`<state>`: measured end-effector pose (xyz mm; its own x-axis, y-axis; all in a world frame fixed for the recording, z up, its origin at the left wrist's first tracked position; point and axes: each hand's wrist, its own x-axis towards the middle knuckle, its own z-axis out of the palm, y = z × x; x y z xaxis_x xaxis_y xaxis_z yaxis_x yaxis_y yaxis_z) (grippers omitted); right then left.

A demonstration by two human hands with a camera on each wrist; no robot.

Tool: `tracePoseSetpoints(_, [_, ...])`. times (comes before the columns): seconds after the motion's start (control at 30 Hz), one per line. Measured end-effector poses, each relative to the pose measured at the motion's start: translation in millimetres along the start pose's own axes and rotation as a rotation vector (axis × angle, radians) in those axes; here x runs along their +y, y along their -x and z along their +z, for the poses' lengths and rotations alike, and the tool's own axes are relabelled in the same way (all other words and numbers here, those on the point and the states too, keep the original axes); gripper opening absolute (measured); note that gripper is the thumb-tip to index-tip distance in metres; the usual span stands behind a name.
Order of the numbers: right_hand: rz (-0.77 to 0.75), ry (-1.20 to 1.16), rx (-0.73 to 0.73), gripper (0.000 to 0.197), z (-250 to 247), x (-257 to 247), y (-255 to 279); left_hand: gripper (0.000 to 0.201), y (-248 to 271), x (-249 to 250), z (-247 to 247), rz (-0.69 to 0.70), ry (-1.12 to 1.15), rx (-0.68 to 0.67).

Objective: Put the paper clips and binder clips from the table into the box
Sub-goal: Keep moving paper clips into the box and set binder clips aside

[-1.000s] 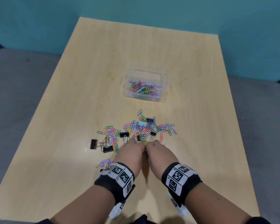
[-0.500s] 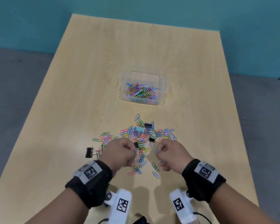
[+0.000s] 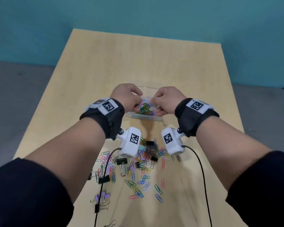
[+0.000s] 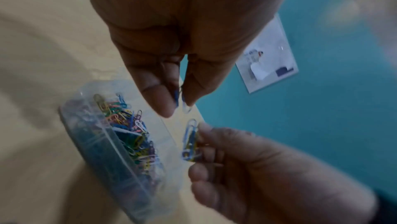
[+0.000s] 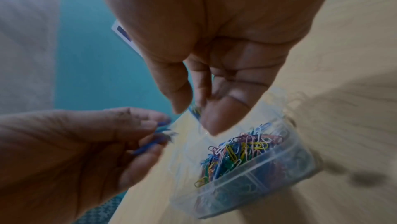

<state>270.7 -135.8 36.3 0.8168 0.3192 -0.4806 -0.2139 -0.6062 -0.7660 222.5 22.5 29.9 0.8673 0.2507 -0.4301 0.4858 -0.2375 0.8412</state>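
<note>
The clear plastic box (image 3: 144,118) holds a heap of coloured paper clips (image 3: 145,108). Both hands hover just above it. My left hand (image 3: 135,104) pinches a few blue and white paper clips (image 4: 180,99) between thumb and fingers. My right hand (image 3: 154,104) pinches a small bunch of clips (image 5: 195,110) the same way; in the left wrist view that bunch (image 4: 190,141) hangs beside the box (image 4: 103,156). A scattered pile of paper clips (image 3: 138,176) and black binder clips (image 3: 121,161) lies on the table, nearer me than the box.
The wooden table (image 3: 179,66) stretches beyond the box to a teal wall. Purple binder clips (image 3: 103,196) lie near the front edge at the left. Cables from the wrist cameras hang over the pile. Grey seating flanks the table.
Both hands lifted from the pile with pinched paper clips and moved forward to above the box. The head camera tilted, so the box sits higher in view.
</note>
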Motion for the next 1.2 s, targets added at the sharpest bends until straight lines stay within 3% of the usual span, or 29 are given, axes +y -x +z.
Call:
tracePoseSetpoints(0.2, [-0.168,0.511,0.154,0.015,-16.4,37.0,20.8,0.024,23.2,-27.0,-17.2,0.120,-0.292,0.062])
tracePoseSetpoints(0.3, [-0.177,0.723,0.116,0.027,-12.6,83.9,63.2,0.022,62.5,-58.2,-17.6,0.134,-0.399,0.058])
tracePoseSetpoints(0.4, [-0.254,0.925,0.014,0.038,5.8,129.1,107.0,0.025,105.1,-91.5,-3.5,0.150,-0.508,-0.030])
tracePoseSetpoints(0.5, [-0.264,0.963,0.008,0.056,27.4,161.6,137.0,0.027,146.0,-116.5,15.6,0.215,-0.486,-0.096])
tracePoseSetpoints(0.6, [-0.169,1.017,-0.023,0.068,41.9,182.8,150.2,0.031,174.3,-130.1,30.3,0.273,-0.490,-0.155])
tracePoseSetpoints(0.77, [-0.228,1.022,-0.126,0.067,62.4,183.6,184.5,0.032,196.7,-140.8,43.4,0.346,-0.598,-0.217])
tracePoseSetpoints(0.97, [-0.301,0.990,0.005,0.071,40.3,163.3,144.9,0.038,208.8,-144.8,54.2,0.393,-0.704,-0.260])
tracePoseSetpoints(1.07, [-0.236,0.998,-0.109,0.073,35.5,161.2,141.2,0.040,213.3,-141.9,56.7,0.377,-0.719,-0.281])
tracePoseSetpoints(1.2, [-0.211,0.908,-0.080,0.072,46.4,161.8,173.5,0.037,220.2,-143.9,52.8,0.368,-0.708,-0.274])
